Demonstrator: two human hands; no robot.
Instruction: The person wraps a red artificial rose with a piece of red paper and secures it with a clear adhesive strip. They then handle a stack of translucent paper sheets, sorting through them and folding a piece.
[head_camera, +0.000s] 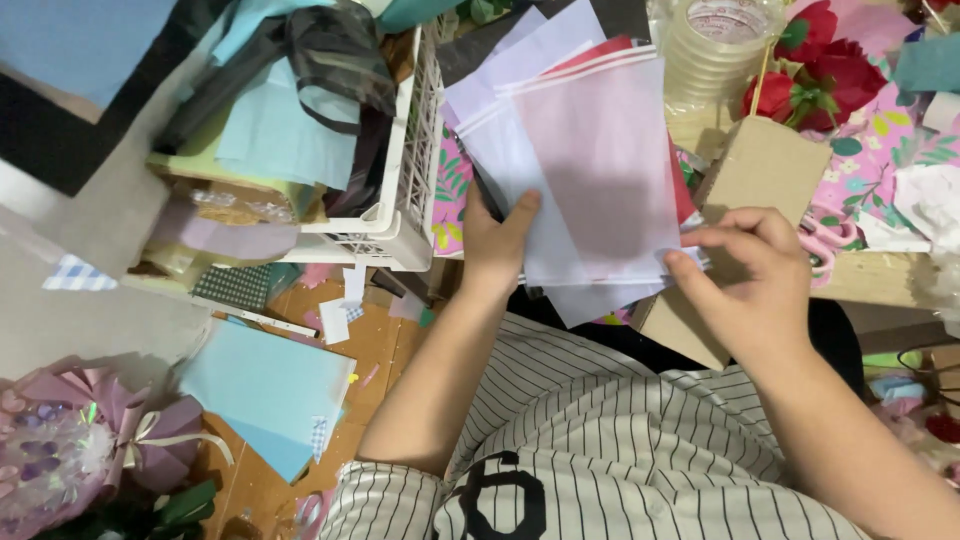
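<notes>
Translucent paper sheets (590, 170), pale pink and lilac, are fanned out between your two hands above the table. Your left hand (497, 235) is closed on the lower left edge of the stack, with the thumb on top and the other fingers hidden under it. Your right hand (750, 275) pinches the lower right corner of the sheets between thumb and fingertips. Just behind your right hand lies a brown cardboard piece (755, 170). To the left of the sheets stands a white plastic basket (410, 170) full of paper and dark ribbon. Behind the sheets you see a clear tape roll (715, 45) and red artificial flowers (820, 70). Near your left elbow lies a light blue sheet (265, 385) on the brown surface, and a wrapped purple bouquet (70, 440) beside it.
</notes>
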